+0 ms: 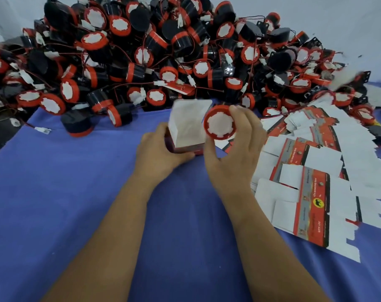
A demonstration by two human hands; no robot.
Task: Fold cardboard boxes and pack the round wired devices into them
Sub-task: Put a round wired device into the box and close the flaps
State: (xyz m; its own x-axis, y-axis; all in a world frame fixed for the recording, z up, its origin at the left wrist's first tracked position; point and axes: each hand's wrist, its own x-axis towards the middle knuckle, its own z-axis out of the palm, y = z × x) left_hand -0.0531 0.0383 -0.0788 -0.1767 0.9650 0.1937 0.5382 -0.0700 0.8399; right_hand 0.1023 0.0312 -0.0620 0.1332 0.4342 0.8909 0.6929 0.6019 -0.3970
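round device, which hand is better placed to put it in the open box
Right. The right hand already grips the round device beside the open box, which the left hand holds steady.

You've got open blue cloth (80,192) on your near left, all the way down to the bottom edge, so that's the easy lane in and out. Straight ahead the device pile (163,53) walls off the whole far side, with loose wires and white plugs trailing onto the cloth at its left foot. On your right the flat box blanks (329,171) fan out over the cloth. Your hands sit just in front of the pile, right by those blanks.
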